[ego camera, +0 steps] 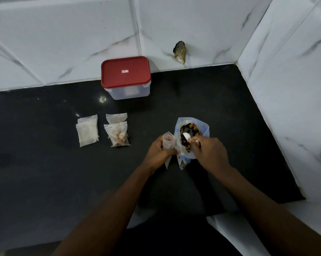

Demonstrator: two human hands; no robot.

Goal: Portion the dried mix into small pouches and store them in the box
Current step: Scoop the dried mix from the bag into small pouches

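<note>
The right hand (208, 151) grips a white spoon (187, 137) dipped in the big bag (202, 126) of mix, while the left hand (160, 152) holds an upright, open-mouthed pouch (168, 140) just beside it, to the spoon's left.

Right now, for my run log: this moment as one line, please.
left hand: holds open pouch | right hand: spoon in mix bag | filled pouches: on counter | box: closed
</note>
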